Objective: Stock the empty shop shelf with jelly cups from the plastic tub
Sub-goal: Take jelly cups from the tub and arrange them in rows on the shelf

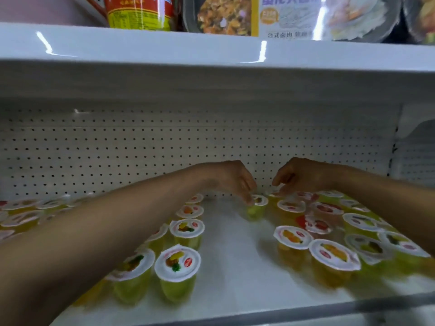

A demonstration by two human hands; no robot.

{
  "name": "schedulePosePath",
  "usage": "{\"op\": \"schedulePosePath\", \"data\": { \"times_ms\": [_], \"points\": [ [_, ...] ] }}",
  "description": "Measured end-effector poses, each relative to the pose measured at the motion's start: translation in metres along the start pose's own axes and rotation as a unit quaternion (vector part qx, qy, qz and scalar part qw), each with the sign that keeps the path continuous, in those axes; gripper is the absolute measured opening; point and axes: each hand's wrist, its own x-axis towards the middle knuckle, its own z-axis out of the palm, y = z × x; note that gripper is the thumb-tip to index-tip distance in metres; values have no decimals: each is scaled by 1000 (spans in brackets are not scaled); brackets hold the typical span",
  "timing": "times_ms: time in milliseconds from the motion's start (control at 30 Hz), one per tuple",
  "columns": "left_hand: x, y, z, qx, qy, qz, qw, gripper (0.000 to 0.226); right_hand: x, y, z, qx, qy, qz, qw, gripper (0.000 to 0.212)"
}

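Both arms reach deep into the white shelf (235,267). My left hand (235,180) hangs over a yellow-green jelly cup (257,208) at the back, its fingertips touching the cup's white lid rim. My right hand (296,176) hovers beside it with fingers curled down towards another cup (274,194) by the back wall; contact there is blurred. Several jelly cups stand in rows on the left (187,229) and on the right (293,237), with a bare lane between them. The plastic tub is out of sight.
A white perforated back panel (141,149) closes the shelf. The shelf above (211,50) carries a red-and-yellow packet (138,12) and boxed meals (226,15). The shelf's front lip (306,309) runs across the bottom.
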Motion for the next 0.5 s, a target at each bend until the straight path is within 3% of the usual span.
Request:
{"op": "schedulePosePath", "data": {
  "times_ms": [267,500],
  "points": [
    [31,2,15,-19,-62,22,998,50,31,4,12,-20,-81,0,997,36],
    [32,-19,6,41,-46,-13,998,46,40,2,19,3,-56,-22,998,34]
  ]
}}
